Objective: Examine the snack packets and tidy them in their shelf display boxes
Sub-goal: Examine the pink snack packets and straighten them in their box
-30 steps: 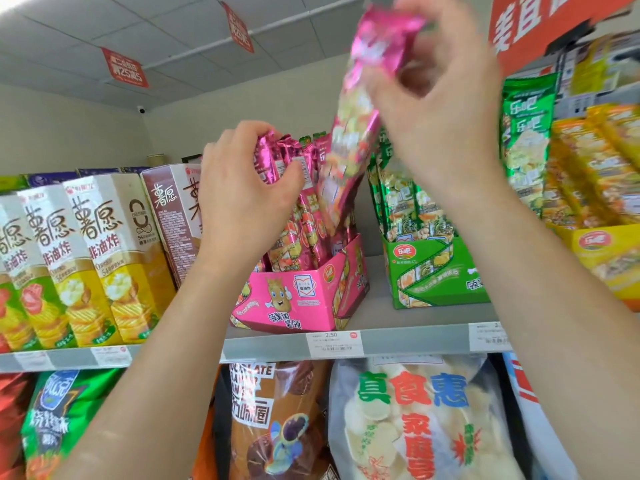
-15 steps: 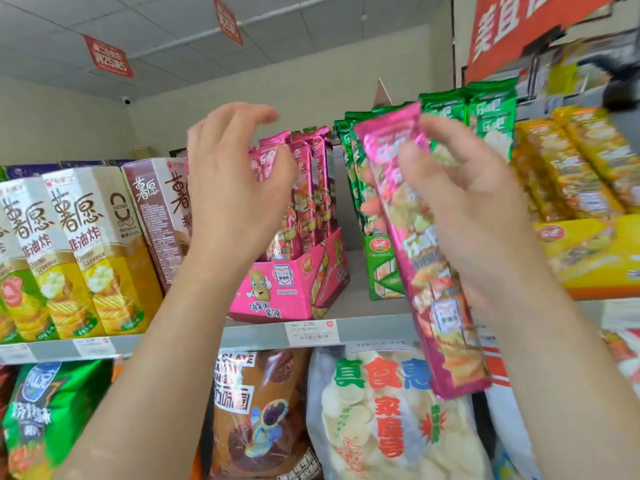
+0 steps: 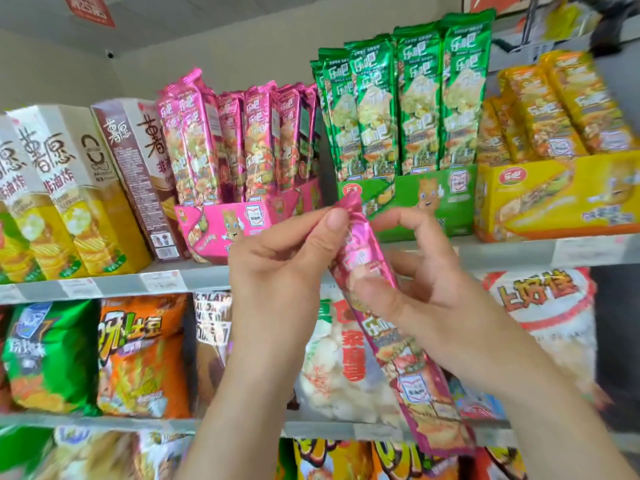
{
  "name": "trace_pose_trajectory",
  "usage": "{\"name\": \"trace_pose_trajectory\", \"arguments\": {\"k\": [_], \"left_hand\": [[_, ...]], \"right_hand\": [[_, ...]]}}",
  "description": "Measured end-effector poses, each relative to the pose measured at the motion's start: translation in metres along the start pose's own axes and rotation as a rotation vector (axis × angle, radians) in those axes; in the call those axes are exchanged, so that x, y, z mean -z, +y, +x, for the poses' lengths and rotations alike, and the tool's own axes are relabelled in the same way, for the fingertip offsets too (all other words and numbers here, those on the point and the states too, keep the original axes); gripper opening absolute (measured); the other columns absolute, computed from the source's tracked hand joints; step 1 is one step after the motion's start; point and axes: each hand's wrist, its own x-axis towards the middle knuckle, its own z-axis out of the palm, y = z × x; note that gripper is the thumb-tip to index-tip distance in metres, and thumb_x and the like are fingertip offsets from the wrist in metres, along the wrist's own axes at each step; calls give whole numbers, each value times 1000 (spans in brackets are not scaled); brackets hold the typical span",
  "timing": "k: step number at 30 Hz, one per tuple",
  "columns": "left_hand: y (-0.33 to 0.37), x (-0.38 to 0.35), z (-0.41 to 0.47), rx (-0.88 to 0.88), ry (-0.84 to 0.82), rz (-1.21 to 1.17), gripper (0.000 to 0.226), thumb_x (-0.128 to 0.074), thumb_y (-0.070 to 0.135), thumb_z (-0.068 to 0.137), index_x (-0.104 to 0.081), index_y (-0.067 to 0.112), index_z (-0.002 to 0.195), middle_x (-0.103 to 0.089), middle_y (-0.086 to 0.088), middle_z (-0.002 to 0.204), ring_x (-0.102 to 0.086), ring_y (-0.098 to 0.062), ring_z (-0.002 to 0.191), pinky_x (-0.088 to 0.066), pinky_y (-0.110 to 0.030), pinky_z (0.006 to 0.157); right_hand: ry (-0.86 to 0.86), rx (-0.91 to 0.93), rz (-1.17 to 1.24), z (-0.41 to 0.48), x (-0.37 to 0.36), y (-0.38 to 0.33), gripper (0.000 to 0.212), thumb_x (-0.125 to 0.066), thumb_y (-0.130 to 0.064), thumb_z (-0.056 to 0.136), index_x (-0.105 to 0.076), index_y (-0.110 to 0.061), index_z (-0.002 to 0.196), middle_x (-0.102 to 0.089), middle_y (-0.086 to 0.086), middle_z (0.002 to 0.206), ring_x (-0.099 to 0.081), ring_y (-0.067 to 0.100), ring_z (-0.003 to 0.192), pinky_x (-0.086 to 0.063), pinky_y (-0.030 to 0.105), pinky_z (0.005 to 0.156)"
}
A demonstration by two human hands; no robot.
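Packet (image 3: 420, 386) pink | label perhaps 乐吧 | left hand (image 3: 277, 258), right hand (image 3: 427, 301) pinch it

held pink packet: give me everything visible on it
The pink packet is a long, narrow, glossy foil-look sachet with a crinkled top seal, printed with snack pictures and a small white logo panel low down. It is held in front of the shelf, tilted, with its top end up-left and its bottom end down-right. The left hand pinches its top end; the right hand holds its middle, thumb across the front. The fine print is too blurred to read.
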Motion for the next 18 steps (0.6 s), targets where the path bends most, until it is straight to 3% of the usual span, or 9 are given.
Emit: {"name": "trace_pose_trajectory", "arguments": {"k": [2, 4, 7, 9, 13, 16, 18], "left_hand": [[-4, 3, -1, 61, 72, -141, 29, -74, 33, 71, -78, 10, 87, -71, 6, 76, -57, -10, 76, -51, -28, 76], [-7, 4, -4, 80, 97, -189, 34, -74, 33, 71, -75, 3, 86, -67, 6, 72, -55, -10, 74, -50, -28, 74], [-10, 2, -14, 126, 125, -185, 34, -76, 35, 68, -77, 7, 88, -69, 1, 76, -56, -17, 78, -53, -40, 80], [-8, 0, -19, 150, 128, -168, 39, -77, 36, 66, -77, 8, 92, -73, -6, 83, -60, -23, 84, -52, -51, 87], [0, -1, -26, 143, 31, -109, 13, -79, 32, 74, -79, 26, 86, -75, 5, 79, -66, -11, 76, -56, -32, 74], [4, -4, -35, 114, -18, 5, 13, -79, 37, 76, -77, 26, 82, -73, 8, 76, -65, -6, 71, -55, -24, 69], [4, -6, -41, 134, 44, 42, 18, -77, 35, 75, -78, 19, 82, -74, 1, 75, -65, -9, 70, -56, -29, 68]], "right_hand": [[-132, -117, 18, -17, 3, 4, 55, -69, -47, 85, -40, -43, 130, -73, 0, 101, -71, 19, 83, -57, 31, 73], [-189, -157, 78, -32, 3, 5, 52, -66, -48, 87, -46, -31, 132, -70, 4, 86, -68, 21, 69, -54, 29, 66], [-139, -186, 151, -45, 0, 4, 57, -64, -61, 81, -54, -24, 123, -61, 2, 71, -59, 15, 53, -49, 24, 52], [-83, -179, 133, -51, -2, 5, 53, -64, -64, 80, -58, -30, 119, -59, -5, 70, -58, 11, 52, -48, 22, 48], [43, -171, -77, -64, -9, 4, 28, -55, -61, 84, -56, -54, 110, -61, -15, 66, -59, 7, 54, -48, 20, 48], [115, -140, -430, -73, -13, 3, 36, -45, -71, 85, -46, -54, 116, -63, -16, 69, -61, 5, 53, -43, 14, 47], [130, -124, -595, -77, -16, 5, 46, -39, -75, 85, -43, -49, 122, -62, -23, 72, -61, 4, 57, -40, 13, 47]]}}
